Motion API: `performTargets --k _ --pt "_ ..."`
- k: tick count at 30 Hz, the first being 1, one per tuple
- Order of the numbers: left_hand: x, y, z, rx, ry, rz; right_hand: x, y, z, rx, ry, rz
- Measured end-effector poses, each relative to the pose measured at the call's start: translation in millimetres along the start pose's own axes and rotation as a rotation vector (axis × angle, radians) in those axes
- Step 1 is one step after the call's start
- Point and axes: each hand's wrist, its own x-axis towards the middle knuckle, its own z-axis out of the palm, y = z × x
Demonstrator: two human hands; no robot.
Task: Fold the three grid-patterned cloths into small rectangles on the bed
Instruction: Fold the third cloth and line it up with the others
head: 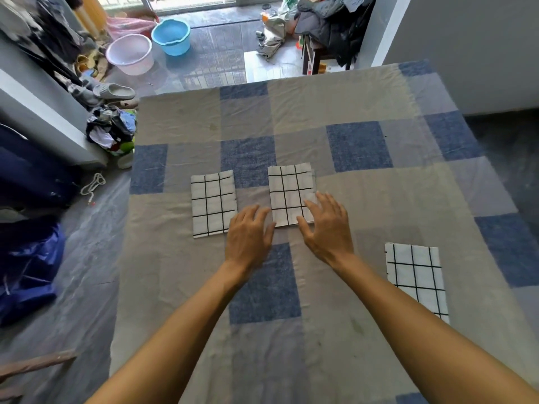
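Lengthwise away, middle cloth, right hand over corner, left hand beside

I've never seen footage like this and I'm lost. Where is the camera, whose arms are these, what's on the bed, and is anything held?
No machine here: these are a person's bare arms, filmed by one wide-angle camera worn on their head, looking forward and down. Below is a bed with a blue and beige patchwork sheet. Three white cloths with black grid lines lie on it as flat rectangles: the left cloth, the middle cloth and the right cloth. The right hand spreads its fingers over the middle cloth's near right corner; the left hand is open beside its near left corner. Nothing is held.
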Motion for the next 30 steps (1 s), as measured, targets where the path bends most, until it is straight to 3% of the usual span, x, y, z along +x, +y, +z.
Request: performTargets --k 13,21,30 --pt "-87.6 75.2 -35.4 -0.107 -0.011 0.130 -119.6 -7.7 -91.6 -0.097 0.078 0.099" --pt "-133.2 140.3 -6.3 -0.079 -0.085 0.161 -195.3 52.5 -121.3 -0.102 0.145 0.221" --pt "-140.0 214.1 55.7 0.047 -0.125 0.085 -221.7 155.1 -118.9 -0.059 0.051 0.171"
